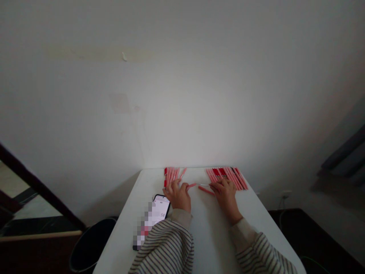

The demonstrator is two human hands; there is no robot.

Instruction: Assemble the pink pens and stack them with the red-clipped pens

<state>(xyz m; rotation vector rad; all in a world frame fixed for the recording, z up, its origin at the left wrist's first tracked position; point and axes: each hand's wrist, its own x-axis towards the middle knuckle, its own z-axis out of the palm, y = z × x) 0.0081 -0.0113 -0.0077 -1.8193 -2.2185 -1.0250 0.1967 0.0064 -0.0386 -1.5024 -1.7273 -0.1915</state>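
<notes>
My left hand pinches a short pink pen-like tube that points right. My right hand has its fingers closed on a thin pale rod, like a pen refill, pointing left toward the tube. A small gap seems to part the two tips. Below the rod, a loose pink stick lies on the table, its right end by my right hand. Beyond my left fingers is a row of pink sticks with red at its left edge. A wider row of pink sticks lies beyond my right hand, over red and dark pieces.
The white table stands against a pale wall. A phone with a lit screen lies left of my left forearm, partly blurred out. A dark bin is on the floor to the left.
</notes>
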